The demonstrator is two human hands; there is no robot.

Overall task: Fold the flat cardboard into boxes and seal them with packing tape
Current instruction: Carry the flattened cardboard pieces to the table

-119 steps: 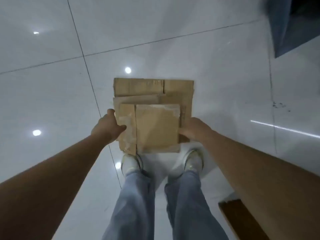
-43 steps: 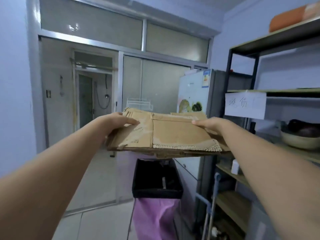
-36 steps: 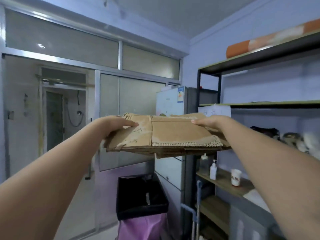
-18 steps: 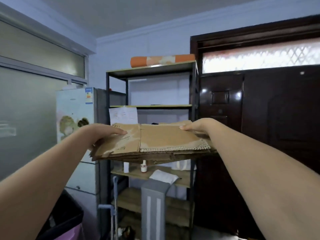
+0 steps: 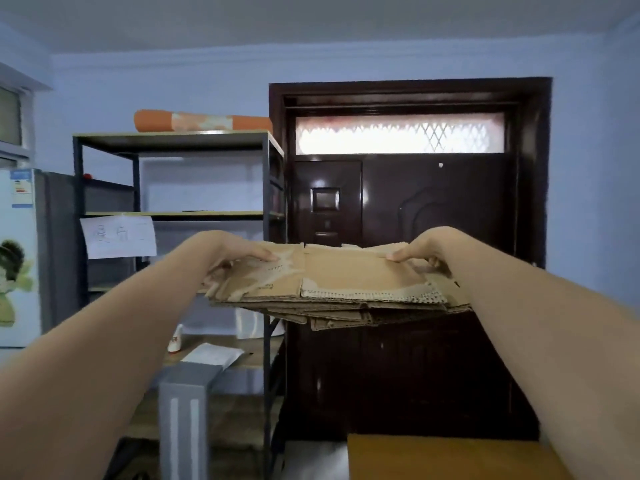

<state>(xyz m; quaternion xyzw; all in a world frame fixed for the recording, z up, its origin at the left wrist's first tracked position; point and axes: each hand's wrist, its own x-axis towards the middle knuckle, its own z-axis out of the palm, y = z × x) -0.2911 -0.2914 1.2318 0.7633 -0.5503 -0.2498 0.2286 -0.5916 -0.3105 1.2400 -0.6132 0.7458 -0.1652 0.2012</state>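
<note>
Left hand (image 5: 231, 252) grips the left edge of the cardboard stack (image 5: 341, 287): thumb lies flat across the top sheet, fingers curl under the edge. Right hand (image 5: 420, 249) grips the right edge the same way, thumb on top pointing inward, fingers wrapped below. Stack hangs in the air between the two hands, at about chest height, arms stretched forward.

Stack: several flattened brown corrugated boxes, lying roughly level, near edge facing the camera. Sheets are not squared up; lower ones stick out past the near edge and to the right, fanned in steps. Top sheet has a vertical crease just left of centre. Left panel carries small dark print, too small to read, plus pale scuffed patches. Right panel has a ragged pale strip along its near edge, looks like torn tape or a perforated tear line; can't tell which. Corners look worn and soft.

Behind the left hand: metal shelf unit (image 5: 173, 216) with a white paper sheet (image 5: 118, 236) hung on it and an orange roll (image 5: 201, 121) lying on top. Fridge (image 5: 19, 258) further left. Behind the right hand and the stack: dark brown door (image 5: 408, 209) with a bright patterned glass pane above it. Below the right forearm: wooden tabletop corner (image 5: 450, 459).
</note>
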